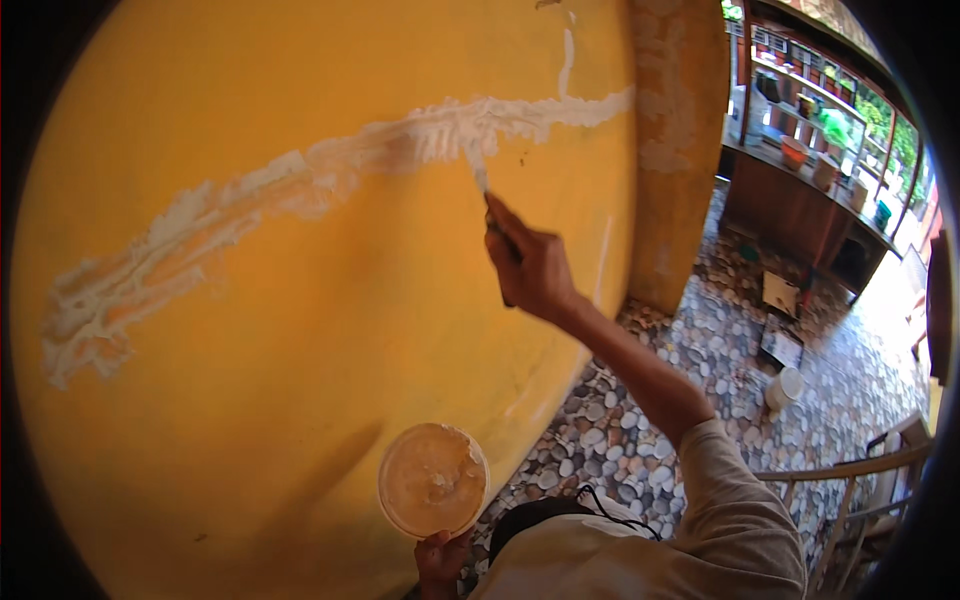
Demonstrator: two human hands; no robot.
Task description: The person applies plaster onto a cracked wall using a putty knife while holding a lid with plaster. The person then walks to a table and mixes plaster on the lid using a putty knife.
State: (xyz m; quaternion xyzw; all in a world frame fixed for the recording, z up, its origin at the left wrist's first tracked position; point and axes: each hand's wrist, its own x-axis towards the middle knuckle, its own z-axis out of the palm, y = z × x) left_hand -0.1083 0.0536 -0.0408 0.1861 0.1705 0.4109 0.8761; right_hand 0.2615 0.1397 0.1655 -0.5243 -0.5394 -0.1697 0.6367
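Observation:
My right hand [538, 268] is closed round the dark handle of a putty knife [479, 172]. Its blade, smeared with white paste, meets the lower edge of a long, rough band of white filler [330, 172] on the yellow wall [290, 310]. The band runs from low at the left up to the right. At the bottom, my left hand [442, 556] grips a round container [433, 480] of pale putty from below, close to the wall. Its fingers are partly hidden under the container.
A yellow-brown pillar [672, 150] stands right of the wall. The floor [620, 430] has a pebble pattern. Farther right are a white bucket [784, 388], a brown counter with shelves [790, 215] holding pots, and a wooden chair or railing [850, 468].

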